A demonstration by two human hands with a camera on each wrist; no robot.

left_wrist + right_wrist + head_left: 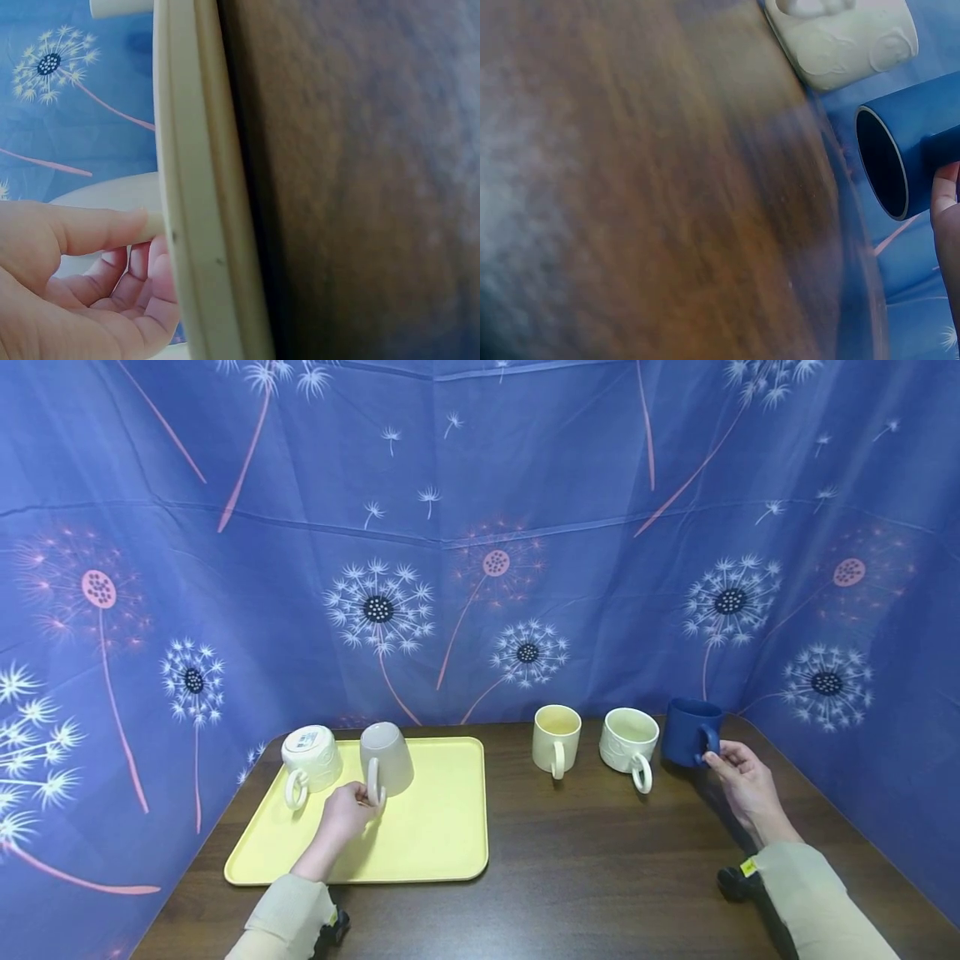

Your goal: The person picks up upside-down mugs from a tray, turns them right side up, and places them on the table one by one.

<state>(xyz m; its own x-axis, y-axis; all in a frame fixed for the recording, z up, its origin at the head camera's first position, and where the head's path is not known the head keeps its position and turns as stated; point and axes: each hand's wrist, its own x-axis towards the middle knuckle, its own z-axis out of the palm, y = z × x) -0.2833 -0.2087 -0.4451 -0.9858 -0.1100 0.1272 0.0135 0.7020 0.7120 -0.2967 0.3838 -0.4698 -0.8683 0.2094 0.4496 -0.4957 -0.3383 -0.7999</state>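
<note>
My left hand [350, 811] pinches the handle of a grey mug [387, 760], which is upside down over the yellow tray [442, 835]. Beside it, a cream mug [313, 758] rests upside down on the tray, its handle toward me. On the right, the thumb and fingers of my right hand [745, 785] pinch the handle of a navy blue mug [686, 733]. The right wrist view shows this blue mug [922, 112] with its dark mouth turned toward the tabletop. In the left wrist view, the tray's rim [202, 187] hides most of the grey mug.
A pale yellow mug [555, 739] and a cream embossed mug [627, 743] stand upright at the back of the brown wooden table [570, 860], handles toward me. A blue curtain [480, 460] with a dandelion print hangs behind the table and along both sides.
</note>
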